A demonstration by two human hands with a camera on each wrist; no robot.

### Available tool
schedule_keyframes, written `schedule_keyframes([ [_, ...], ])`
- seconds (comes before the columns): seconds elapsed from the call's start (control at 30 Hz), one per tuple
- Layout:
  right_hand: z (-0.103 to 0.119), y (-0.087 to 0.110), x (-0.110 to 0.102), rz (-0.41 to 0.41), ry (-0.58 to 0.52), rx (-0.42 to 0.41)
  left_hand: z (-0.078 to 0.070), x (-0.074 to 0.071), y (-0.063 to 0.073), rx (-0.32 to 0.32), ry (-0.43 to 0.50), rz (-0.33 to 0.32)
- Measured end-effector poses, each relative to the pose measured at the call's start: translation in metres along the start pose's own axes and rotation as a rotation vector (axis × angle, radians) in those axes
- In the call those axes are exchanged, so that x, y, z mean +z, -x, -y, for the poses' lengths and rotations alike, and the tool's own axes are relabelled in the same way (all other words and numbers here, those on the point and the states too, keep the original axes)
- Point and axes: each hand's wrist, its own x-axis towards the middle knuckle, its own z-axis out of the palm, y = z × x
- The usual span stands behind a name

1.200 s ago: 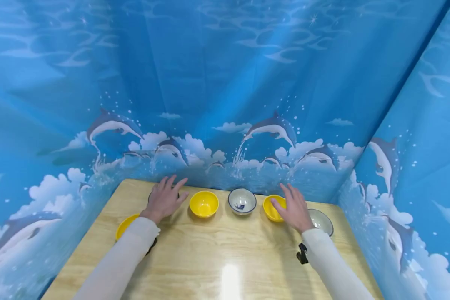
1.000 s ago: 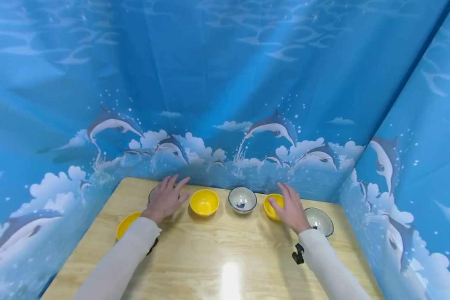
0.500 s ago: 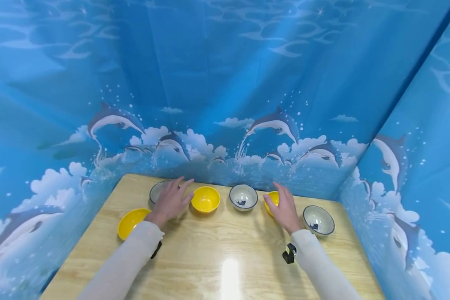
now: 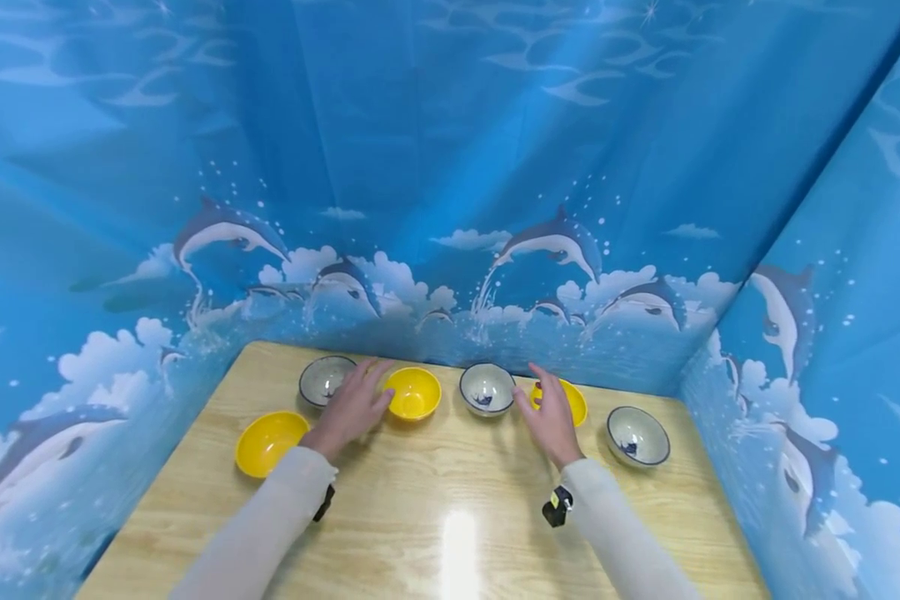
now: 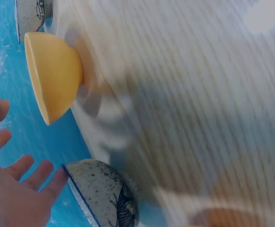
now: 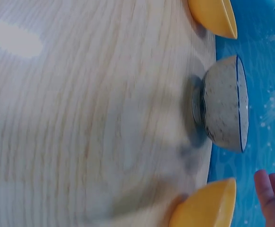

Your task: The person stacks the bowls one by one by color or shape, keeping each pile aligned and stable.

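My left hand (image 4: pixel 351 410), fingers spread and holding nothing, hovers between a speckled blue-rimmed bowl (image 4: pixel 319 380) and a yellow bowl (image 4: pixel 416 393). In the left wrist view its fingertips come right to the rim of the speckled bowl (image 5: pixel 102 191), while the yellow bowl (image 5: pixel 57 73) stands further along. My right hand (image 4: pixel 551 421) is likewise spread and without a thing in it, partly covering another yellow bowl (image 4: pixel 574 403). Its thumb points toward the middle speckled bowl (image 4: pixel 487 390). The right wrist view has those fingers (image 6: pixel 266 189) beside the yellow bowl (image 6: pixel 206 205).
More bowls stand at the sides of the wooden table (image 4: pixel 390 517): a yellow one (image 4: pixel 272 442) on the left and a speckled one (image 4: pixel 637 437) on the right. A blue dolphin-print curtain (image 4: pixel 435 183) rises along the back and side edges.
Both hands have moved inward: the left to the right, uncovering the speckled bowl, and the right to the left, off the far right bowl and across the yellow one. The bowls stay in place.
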Motion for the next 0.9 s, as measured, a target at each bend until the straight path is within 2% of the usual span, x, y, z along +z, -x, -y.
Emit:
schedule_keyframes([
  [0.27,0.007,0.004,0.019,-0.031,-0.083,-0.009,-0.001,0.008,-0.003,-0.014,-0.008,-0.025],
  [0.53,0.013,0.008,0.037,-0.022,-0.089,-0.021,-0.002,0.018,-0.008,-0.007,0.054,-0.045],
  [0.9,0.019,0.011,0.059,0.013,-0.150,-0.080,-0.001,0.032,-0.012,-0.114,0.159,-0.021],
])
